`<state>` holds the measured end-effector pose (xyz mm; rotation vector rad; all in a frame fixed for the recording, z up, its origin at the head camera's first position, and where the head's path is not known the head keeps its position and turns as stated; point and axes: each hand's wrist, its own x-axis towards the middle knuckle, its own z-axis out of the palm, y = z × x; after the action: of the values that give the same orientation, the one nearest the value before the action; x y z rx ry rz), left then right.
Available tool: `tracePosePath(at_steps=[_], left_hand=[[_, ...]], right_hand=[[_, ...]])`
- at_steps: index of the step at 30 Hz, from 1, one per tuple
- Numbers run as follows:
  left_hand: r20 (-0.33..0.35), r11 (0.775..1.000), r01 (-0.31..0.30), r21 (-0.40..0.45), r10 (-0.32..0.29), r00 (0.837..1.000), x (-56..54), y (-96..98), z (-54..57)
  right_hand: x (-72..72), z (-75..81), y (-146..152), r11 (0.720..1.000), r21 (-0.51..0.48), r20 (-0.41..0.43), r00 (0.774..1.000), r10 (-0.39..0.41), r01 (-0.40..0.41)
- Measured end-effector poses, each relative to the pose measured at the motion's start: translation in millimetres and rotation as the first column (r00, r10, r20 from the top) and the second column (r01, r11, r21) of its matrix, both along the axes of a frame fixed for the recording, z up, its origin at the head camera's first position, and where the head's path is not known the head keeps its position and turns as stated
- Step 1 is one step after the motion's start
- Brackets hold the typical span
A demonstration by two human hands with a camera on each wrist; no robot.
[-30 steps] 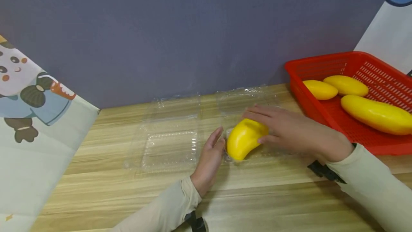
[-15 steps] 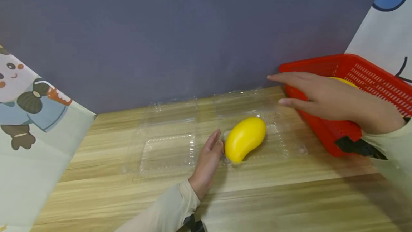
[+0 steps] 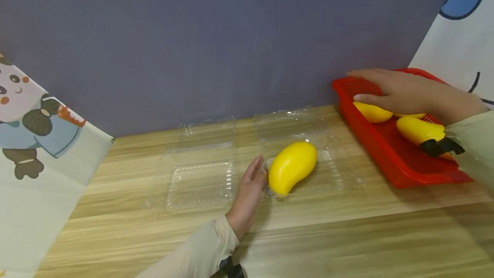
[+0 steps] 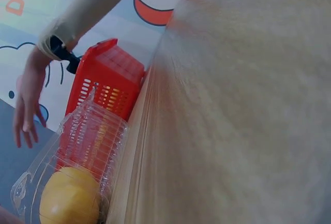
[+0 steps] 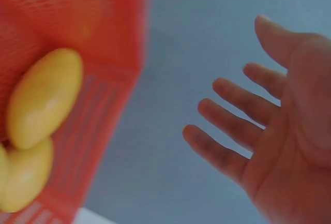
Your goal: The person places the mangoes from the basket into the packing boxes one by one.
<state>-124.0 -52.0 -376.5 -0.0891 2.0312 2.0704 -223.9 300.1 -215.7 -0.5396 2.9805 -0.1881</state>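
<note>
A yellow mango [image 3: 293,167] lies in the base of the right-hand clear plastic clamshell box [image 3: 331,170], whose lid is folded back. My left hand [image 3: 247,198] pinches that box's left rim beside the mango, thumb and fingers close to the plastic. Over the red basket [image 3: 401,175] hovers my right hand [image 3: 409,91], palm down. The right wrist view shows its fingers [image 5: 227,123] spread and holding nothing. Beneath it in the basket are more yellow fruits [image 3: 372,113], partly hidden by the hand and sleeve.
Another clear clamshell box [image 3: 200,183] lies unfolded to the left of my left hand. A dark grey wall [image 3: 193,46] rises behind the boxes. Cartoon-printed panels [image 3: 38,162] stand at both sides of the wooden table [image 3: 328,243].
My right hand has let go of the mango in the right box and moved right, over the basket. The left hand has stayed at the box's rim.
</note>
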Motion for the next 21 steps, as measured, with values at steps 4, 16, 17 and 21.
tracePosePath(at_steps=[4,16,17,21], left_hand=[[0.000,1.000,-0.003,-0.008,0.003,1.000,-0.1,1.3,-1.4],[-0.024,1.000,-0.007,-0.024,0.006,1.000,2.9,9.0,-0.8],[-0.023,1.000,-0.007,-0.024,0.007,1.000,3.1,9.3,-0.8],[-0.023,1.000,-0.006,-0.026,0.005,1.000,3.7,9.1,0.4]], right_hand=[[-15.2,-18.6,20,0.998,-0.051,0.048,0.998,-0.032,0.034],[-38.8,-68.0,66,0.990,-0.120,0.171,0.984,-0.055,0.077],[-39.7,-70.3,67,0.990,-0.116,0.173,0.983,-0.059,0.080],[-41.7,-77.3,68,0.994,-0.074,0.155,0.986,-0.068,0.080]])
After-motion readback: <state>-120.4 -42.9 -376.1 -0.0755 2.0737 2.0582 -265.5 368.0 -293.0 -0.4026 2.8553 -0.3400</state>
